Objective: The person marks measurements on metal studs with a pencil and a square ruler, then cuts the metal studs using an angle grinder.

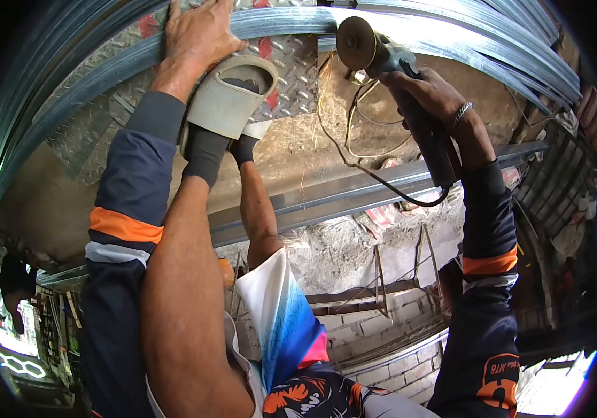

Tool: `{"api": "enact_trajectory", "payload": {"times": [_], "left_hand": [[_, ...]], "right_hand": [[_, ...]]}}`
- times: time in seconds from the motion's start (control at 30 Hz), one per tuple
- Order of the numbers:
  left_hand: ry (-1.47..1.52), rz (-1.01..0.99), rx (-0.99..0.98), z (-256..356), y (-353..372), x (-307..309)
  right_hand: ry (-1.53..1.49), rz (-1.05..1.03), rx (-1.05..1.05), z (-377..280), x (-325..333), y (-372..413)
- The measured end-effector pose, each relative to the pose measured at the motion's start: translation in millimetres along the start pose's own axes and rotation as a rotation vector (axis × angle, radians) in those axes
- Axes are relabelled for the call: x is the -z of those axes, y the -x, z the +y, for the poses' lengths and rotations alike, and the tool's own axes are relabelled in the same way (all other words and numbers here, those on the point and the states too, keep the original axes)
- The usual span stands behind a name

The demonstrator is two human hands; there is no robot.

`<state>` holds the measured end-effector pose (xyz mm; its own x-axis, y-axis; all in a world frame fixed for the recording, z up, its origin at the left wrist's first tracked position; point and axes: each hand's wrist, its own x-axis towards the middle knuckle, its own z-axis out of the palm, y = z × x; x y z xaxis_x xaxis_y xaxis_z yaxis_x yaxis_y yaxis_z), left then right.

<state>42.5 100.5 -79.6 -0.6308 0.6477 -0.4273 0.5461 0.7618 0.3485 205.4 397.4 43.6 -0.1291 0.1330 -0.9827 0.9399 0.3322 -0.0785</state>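
Observation:
My right hand [431,97] is wrapped round the body of an angle grinder [420,139], a bracelet at the wrist. The grinder's round disc [356,43] is beside a shiny metal channel [284,22] at the top of the view. My left hand [201,31] lies over that channel and holds it down, thumb spread to the right; its fingertips are partly cut off by the frame edge. Just below the left hand is my foot in a grey slide sandal [225,104], on a steel checker plate [295,76] with red marks.
Bundles of long metal channels [521,49] run along the top right and the left. The grinder's black cord [389,189] loops down past a loose pale cable [351,125]. Another metal length [340,198] lies across the middle, above a brick wall [396,369] and thin metal frames.

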Motion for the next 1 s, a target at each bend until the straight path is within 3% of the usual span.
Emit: {"api": "enact_trajectory", "payload": {"times": [0.3, 0.57, 0.63, 0.77, 1.0], "left_hand": [[-0.022, -0.101, 0.056, 6.8, -1.9, 9.4], [-0.062, 0.014, -0.038, -1.7, -6.1, 0.0], [-0.011, -0.190, 0.015, 7.6, -2.9, 19.2], [0.037, -0.155, -0.035, 8.2, -0.4, 25.8], [0.050, -0.340, -0.031, -12.2, -19.7, 18.0]], "right_hand": [[-0.085, -0.038, 0.018, 11.6, -11.6, 23.9], [-0.093, -0.019, 0.055, 44.9, -34.1, 40.5], [-0.187, -0.006, -0.042, 47.4, -42.9, 50.9], [-0.184, 0.009, -0.064, 58.6, -50.9, 55.4], [-0.362, 0.088, -0.002, 64.2, -58.0, 49.7]]}}
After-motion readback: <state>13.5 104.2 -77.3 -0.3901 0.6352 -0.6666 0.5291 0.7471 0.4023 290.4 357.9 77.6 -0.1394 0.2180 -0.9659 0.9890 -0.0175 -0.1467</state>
